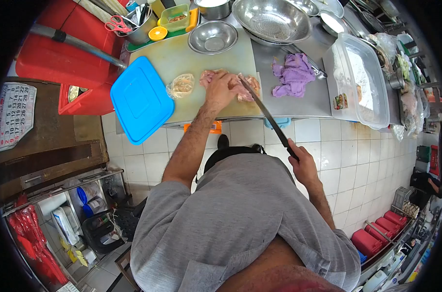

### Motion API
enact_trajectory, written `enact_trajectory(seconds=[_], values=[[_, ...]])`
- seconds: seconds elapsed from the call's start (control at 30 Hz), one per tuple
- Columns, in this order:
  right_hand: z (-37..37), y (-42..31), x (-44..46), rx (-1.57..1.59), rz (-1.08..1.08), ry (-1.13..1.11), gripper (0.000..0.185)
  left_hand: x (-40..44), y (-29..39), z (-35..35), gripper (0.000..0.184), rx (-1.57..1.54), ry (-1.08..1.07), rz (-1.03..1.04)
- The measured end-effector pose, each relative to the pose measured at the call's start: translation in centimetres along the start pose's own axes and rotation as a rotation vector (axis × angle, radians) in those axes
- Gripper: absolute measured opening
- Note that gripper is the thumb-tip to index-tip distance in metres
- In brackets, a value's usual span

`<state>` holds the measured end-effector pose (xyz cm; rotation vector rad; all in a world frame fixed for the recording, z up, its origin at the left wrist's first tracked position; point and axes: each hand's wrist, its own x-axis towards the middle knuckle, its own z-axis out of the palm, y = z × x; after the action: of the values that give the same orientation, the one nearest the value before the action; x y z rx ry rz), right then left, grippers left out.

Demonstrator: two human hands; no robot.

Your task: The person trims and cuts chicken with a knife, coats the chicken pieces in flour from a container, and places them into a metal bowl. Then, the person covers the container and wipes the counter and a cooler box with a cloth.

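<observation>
My right hand [303, 163] grips the handle of a long knife [269, 117], held out at a slant toward the cutting board [182, 68]. The blade's tip end lies at the pink raw meat [250, 85]. My left hand [222, 91] is on the same meat, its fingers bent over and holding it against the board; part of the meat is hidden under them. To the left of that hand lies a small clear plastic bag [181, 86] with something pale inside. A steel bowl [213, 37] stands on the board beyond the meat.
A blue lid [142, 100] overhangs the board's left front edge. To the right are a purple cloth [294, 75] and a large clear plastic bin [359, 82]. A perforated steel basin [272, 19] stands behind. Scissors [117, 24] and an orange half [157, 33] are at back left.
</observation>
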<state>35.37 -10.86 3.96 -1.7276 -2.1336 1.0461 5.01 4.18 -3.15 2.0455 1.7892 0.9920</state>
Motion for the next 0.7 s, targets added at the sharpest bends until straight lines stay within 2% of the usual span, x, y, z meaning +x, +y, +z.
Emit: enact_trajectory(seconds=[0.17, 0.23, 0.3, 0.4, 0.7], values=[[-0.8, -2.5, 0.9, 0.007, -0.007, 0.047, 0.056, -0.3, -0.7, -1.8, 0.029, -0.045, -0.049, -0.055], [0.0, -3.2, 1.9, -0.037, -0.078, 0.084, 0.055, -0.3, -0.7, -1.6, 0.028, -0.049, -0.072, -0.051], [0.9, -3.6, 2.7, -0.070, -0.081, 0.058, 0.053, -0.3, -0.5, -1.5, 0.025, 0.037, -0.115, 0.034], [2.1, -3.4, 2.8, -0.111, -0.051, 0.032, 0.054, -0.2, 0.0, -1.1, 0.022, 0.161, -0.109, 0.022], [0.8, -2.1, -0.7, -0.051, 0.083, -0.035, 0.057, -0.1, -0.4, -0.5, 0.019, 0.035, -0.110, 0.045]])
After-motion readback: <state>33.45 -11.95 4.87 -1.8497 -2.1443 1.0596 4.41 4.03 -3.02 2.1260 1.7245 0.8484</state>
